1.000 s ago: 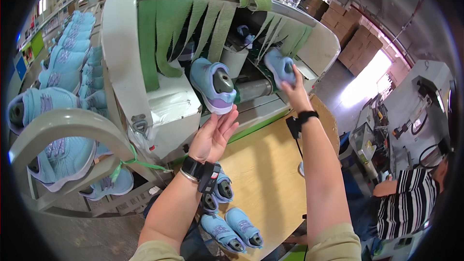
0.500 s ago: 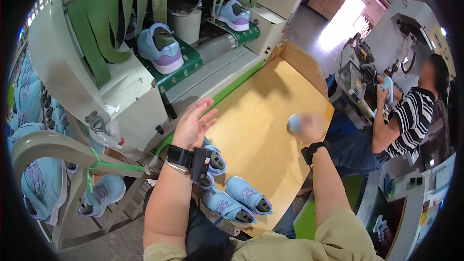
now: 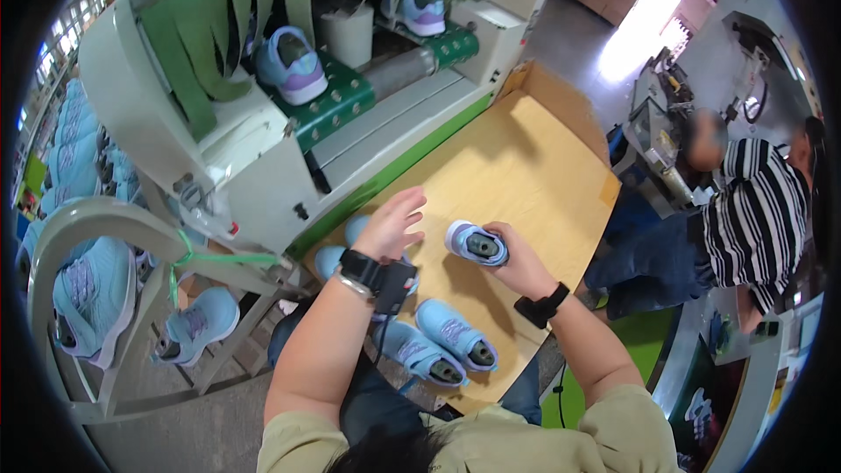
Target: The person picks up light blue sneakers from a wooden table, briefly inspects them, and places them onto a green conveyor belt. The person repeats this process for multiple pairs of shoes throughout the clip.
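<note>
My right hand (image 3: pixel 519 261) grips a light blue sneaker (image 3: pixel 476 243) with a pale sole and a dark insert in its opening, held over the wooden tabletop (image 3: pixel 534 149). Left of it, my left hand (image 3: pixel 392 226) hovers with fingers apart and nothing in them. Beneath and beside that hand are more blue sneakers (image 3: pixel 330 260), partly hidden by the hand and wrist. Closer to me, two matching sneakers lie side by side, a left one (image 3: pixel 408 346) and a right one (image 3: pixel 454 329), heels toward me.
A machine (image 3: pixel 254 153) with hanging green strips (image 3: pixel 188 52) stands beyond the table. Two sneakers, one nearer (image 3: pixel 292 67) and one farther (image 3: pixel 419 13), sit on its green belts. At left, a rack (image 3: pixel 96 210) holds several sneakers. A co-worker (image 3: pixel 753 210) sits at right.
My right hand has brought the sneaker leftward, toward the table's middle. My left hand has shifted slightly right and down, still open. The co-worker's posture has changed, and the view has shifted a little.
</note>
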The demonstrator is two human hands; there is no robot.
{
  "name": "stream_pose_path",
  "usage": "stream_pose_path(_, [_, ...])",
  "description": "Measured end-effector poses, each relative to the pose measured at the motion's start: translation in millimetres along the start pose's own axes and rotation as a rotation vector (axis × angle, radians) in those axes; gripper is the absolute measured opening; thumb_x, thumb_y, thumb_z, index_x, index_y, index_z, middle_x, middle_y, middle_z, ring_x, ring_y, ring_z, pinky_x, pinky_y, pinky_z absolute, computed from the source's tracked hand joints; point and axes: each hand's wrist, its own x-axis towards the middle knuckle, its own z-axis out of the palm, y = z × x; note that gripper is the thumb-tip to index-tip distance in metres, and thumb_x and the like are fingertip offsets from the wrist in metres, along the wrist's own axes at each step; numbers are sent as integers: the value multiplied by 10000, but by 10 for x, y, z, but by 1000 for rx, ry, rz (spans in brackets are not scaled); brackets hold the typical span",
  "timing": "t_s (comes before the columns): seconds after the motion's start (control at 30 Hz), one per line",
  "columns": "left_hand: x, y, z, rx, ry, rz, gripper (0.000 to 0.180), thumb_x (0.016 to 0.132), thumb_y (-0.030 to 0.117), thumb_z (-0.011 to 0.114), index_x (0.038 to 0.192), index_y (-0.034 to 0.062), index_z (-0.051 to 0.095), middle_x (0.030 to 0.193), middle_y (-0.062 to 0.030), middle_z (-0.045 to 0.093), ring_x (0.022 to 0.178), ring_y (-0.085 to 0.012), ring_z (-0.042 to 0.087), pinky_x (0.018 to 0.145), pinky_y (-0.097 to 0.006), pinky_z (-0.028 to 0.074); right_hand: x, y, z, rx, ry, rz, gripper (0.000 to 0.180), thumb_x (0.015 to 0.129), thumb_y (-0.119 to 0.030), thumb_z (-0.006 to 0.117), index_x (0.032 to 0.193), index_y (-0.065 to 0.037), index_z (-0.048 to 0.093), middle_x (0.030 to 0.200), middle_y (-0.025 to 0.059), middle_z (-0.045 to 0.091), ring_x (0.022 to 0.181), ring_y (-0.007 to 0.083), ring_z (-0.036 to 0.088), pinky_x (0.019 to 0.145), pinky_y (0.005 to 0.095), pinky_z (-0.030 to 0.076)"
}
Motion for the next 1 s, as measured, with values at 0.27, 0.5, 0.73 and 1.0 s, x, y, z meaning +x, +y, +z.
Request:
stream_pose_path(0.27, [-173, -476, 468, -268, -554, 92, 592, 1027, 448, 445, 1423, 10, 408, 1289, -105, 575, 1151, -190, 585, 981, -332, 477, 201, -726, -306, 739, 237, 240, 541, 979, -135, 581, 1466, -52, 359, 1393, 154, 491, 1286, 253, 462, 1118, 392, 322])
stream_pose_path(0.5, [-700, -339, 259, 1558, -162, 791, 512, 892, 239, 598, 1357, 47, 502, 1502, -199, 379, 1409, -384, 317, 1103, -638, 245, -418, -345, -150, 248, 150, 260, 720, 778, -293, 811, 1339, -49, 431, 1204, 167, 568, 1089, 251, 577, 954, 362, 459])
stream_pose_path(0.73, [-758, -300, -321, 1642, 329, 363, 527, 965, 438, 508, 1411, 159, 479, 1503, -148, 408, 1375, -395, 361, 1099, -644, 209, -1087, -100, 456, 176, -24, 235, 677, 819, -317, 778, 1305, 43, 473, 1254, 234, 531, 1187, 354, 518, 1021, 411, 416])
stream_pose_path(1.0, [-725, -331, -385, 1507, 284, 317, 554, 942, 484, 522, 1390, 159, 495, 1519, -157, 388, 1345, -362, 420, 1067, -690, 193, -608, 173, 59, 282, -110, 155, 463, 911, -315, 673, 1256, -29, 556, 1292, 203, 511, 1203, 336, 508, 1051, 414, 396])
